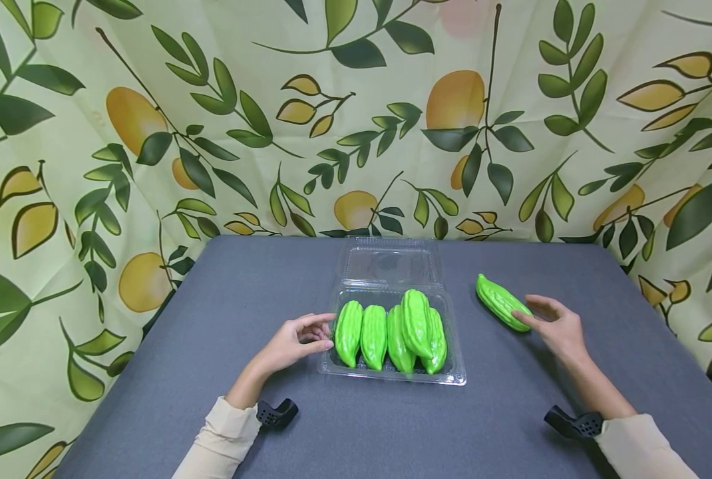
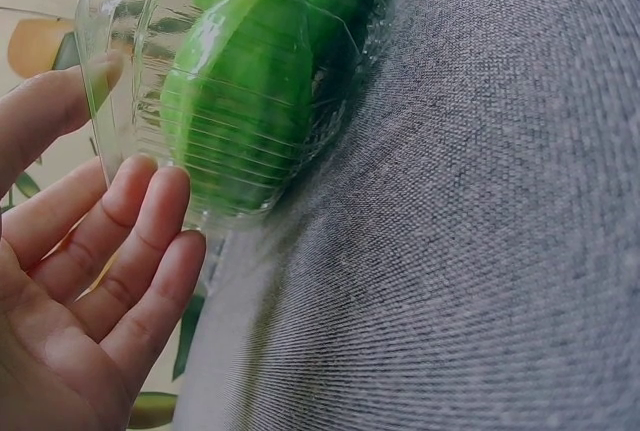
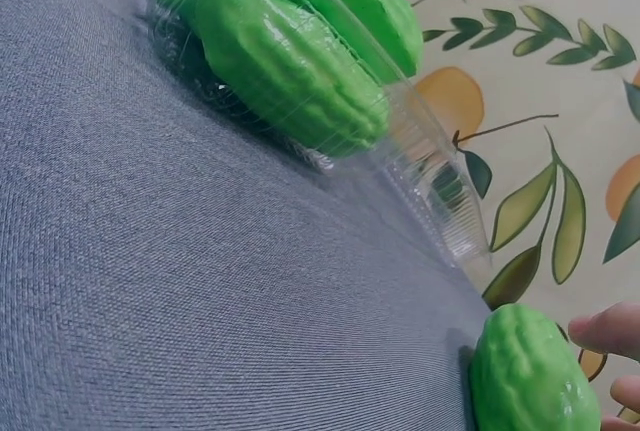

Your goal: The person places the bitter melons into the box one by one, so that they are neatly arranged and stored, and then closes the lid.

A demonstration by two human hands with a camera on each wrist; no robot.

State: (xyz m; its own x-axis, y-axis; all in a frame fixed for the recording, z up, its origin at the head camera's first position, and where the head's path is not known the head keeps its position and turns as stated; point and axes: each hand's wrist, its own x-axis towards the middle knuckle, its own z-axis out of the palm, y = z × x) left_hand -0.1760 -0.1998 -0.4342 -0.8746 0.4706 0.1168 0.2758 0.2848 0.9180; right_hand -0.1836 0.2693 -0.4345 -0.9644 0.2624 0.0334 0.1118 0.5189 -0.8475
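Head view: clear plastic clamshell box (image 1: pixel 452 376) at the middle of the grey table (image 1: pixel 224 306), lid tipped back and open, five green bitter gourds (image 1: pixel 392 332) packed side by side inside, one riding on top of the others. Left hand (image 1: pixel 293 342) just beside the box's left wall, fingers loosely extended toward it, holding nothing. Right hand (image 1: pixel 556 326) out to the right, fingertips on the near end of a sixth, loose bitter gourd (image 1: pixel 500 301) lying on the table well apart from the box; fingers relaxed and spread, not wrapped around it.

Left wrist view: fingers (image 2: pixel 150 231) straight, their tips against the ribbed clear wall (image 2: pixel 130 71) of the box, a gourd (image 2: pixel 245 101) pressed close behind the plastic.

Right wrist view: loose gourd (image 3: pixel 525 376) at the lower right, a fingertip (image 3: pixel 610 329) touching its side; box and packed gourds (image 3: pixel 290 61) farther off across the cloth. Leaf-and-lemon patterned backdrop (image 1: pixel 152 120) behind the table. Cream sleeves (image 1: pixel 224 439) on both forearms.
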